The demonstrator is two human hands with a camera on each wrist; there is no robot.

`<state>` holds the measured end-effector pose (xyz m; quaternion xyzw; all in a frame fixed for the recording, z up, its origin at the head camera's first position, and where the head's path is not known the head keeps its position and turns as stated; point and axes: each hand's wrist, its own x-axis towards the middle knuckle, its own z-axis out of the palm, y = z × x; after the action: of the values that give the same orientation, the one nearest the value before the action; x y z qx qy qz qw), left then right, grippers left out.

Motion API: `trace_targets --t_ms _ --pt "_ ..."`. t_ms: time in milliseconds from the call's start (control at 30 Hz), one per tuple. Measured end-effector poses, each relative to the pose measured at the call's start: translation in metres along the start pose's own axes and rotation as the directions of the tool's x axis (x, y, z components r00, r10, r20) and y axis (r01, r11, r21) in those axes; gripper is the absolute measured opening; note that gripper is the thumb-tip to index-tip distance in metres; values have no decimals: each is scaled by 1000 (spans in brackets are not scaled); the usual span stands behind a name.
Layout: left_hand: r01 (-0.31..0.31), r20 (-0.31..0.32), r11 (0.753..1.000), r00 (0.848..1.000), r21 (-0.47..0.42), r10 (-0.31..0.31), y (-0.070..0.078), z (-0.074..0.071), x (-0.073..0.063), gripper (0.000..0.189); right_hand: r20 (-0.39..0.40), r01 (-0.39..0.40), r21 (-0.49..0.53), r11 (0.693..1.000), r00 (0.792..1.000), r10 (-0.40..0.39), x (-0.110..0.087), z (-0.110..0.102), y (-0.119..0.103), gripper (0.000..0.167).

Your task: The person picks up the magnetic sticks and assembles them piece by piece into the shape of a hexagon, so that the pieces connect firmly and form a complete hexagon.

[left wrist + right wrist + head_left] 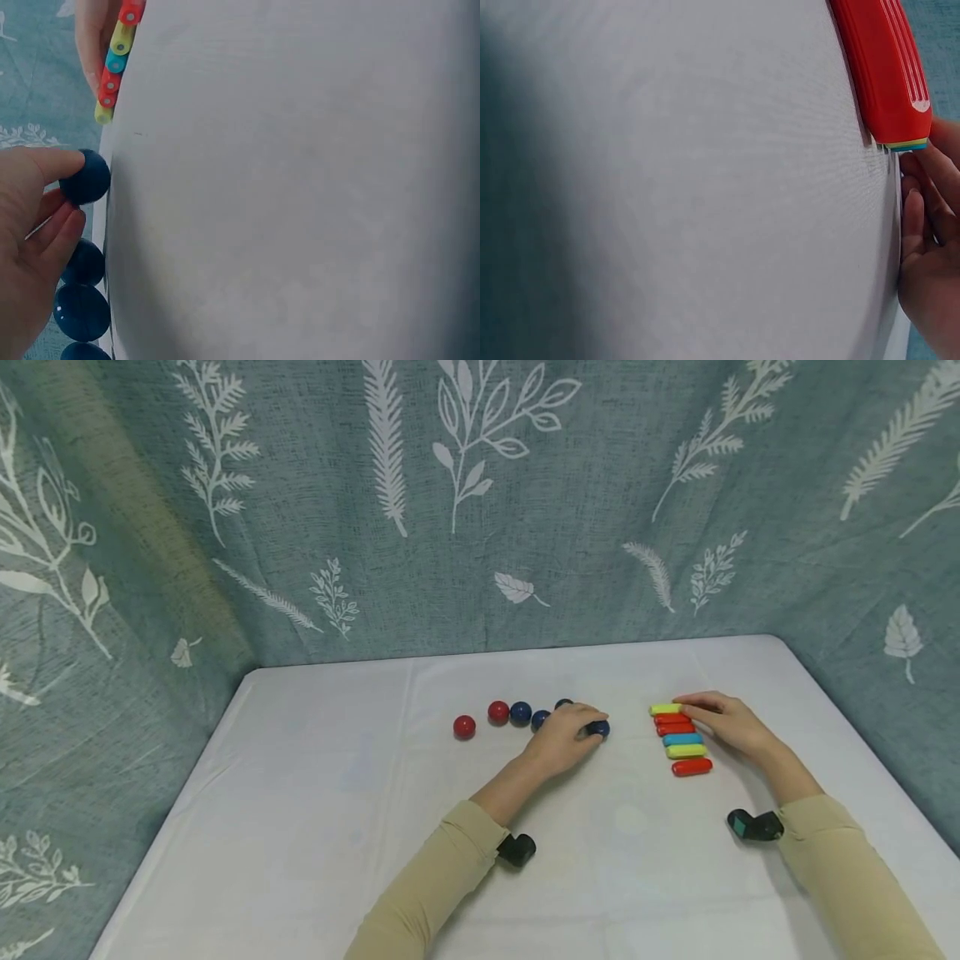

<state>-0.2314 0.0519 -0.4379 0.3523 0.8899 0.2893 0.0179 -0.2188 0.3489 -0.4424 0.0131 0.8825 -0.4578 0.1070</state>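
In the head view my left hand [562, 739] reaches over the right end of a row of glossy balls. Its thumb and fingers pinch a dark blue ball [87, 177]; more dark blue balls [521, 713] lie beside and partly under the hand. My right hand [727, 722] is at the far end of a column of short, rounded plastic sticks. Thumb and fingertips hold the right end of the farthest one, a yellow stick [664, 709]. Nearer lie two red sticks, a blue stick [682, 739], another yellow one and a separate red stick [692, 767].
Two red balls [464, 727] sit left of the blue ones. Everything lies on a white-covered table [300, 827], with a green leaf-patterned curtain [480, 568] behind. Black wrist cameras [517, 850] are strapped under both beige sleeves.
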Motion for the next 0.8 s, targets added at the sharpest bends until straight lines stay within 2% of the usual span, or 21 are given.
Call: trace_targets --t_ms 133,333,467,800 --pt "1 9 1000 1000 -10 0 0 0 -3 36 0 -3 -2 1000 1000 3 0 0 -1 61" --pt "42 35 996 999 -79 -39 0 1 -6 37 2 2 -4 1000 1000 -2 0 0 -2 60" --pt "42 47 991 998 -127 -36 2 2 -8 36 3 -2 -1 1000 1000 2 0 1 -2 60" --pt "54 36 973 998 -224 -47 1 3 -22 34 -1 -5 5 1000 1000 5 -1 1 -1 61"
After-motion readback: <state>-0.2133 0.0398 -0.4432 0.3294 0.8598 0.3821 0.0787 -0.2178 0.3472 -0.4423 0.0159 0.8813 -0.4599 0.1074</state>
